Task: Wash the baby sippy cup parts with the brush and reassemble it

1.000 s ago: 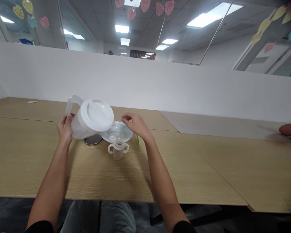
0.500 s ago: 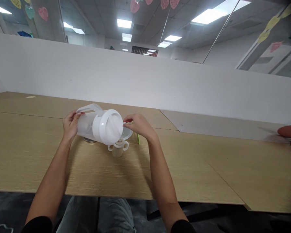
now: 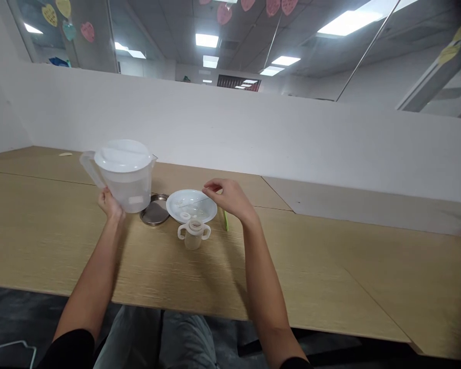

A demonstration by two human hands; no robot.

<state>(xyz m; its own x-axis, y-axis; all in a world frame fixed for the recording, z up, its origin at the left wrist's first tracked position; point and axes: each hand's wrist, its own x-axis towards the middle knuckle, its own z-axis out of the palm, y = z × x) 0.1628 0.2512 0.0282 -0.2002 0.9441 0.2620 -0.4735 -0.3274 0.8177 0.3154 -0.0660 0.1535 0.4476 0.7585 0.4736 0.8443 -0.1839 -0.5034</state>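
My left hand [image 3: 111, 205] grips a translucent white pitcher [image 3: 130, 182] low on its handle side; the pitcher is almost upright with its lid on, partly over a round metal tray [image 3: 155, 211]. Fingers pinched, my right hand [image 3: 225, 193] holds a thin stick [image 3: 194, 202] above a white bowl [image 3: 172, 207]. Clear contents lie in the bowl. In front of the bowl stands a small two-handled cup [image 3: 193, 240], its top open. A small white ring-like piece [image 3: 185, 216] is at the bowl's near edge.
Right of the bowl lies a green item [image 3: 226, 221], partly behind my right hand. A flat pale piece [image 3: 65, 154] rests at the back left of the wooden table [image 3: 311, 266]. A white partition [image 3: 230, 128] rises along the back edge.
The pitcher has gone from tipped over the cup to nearly upright, farther left. The bowl and metal tray now show more fully. My right hand stays near the bowl, and the view has shifted.
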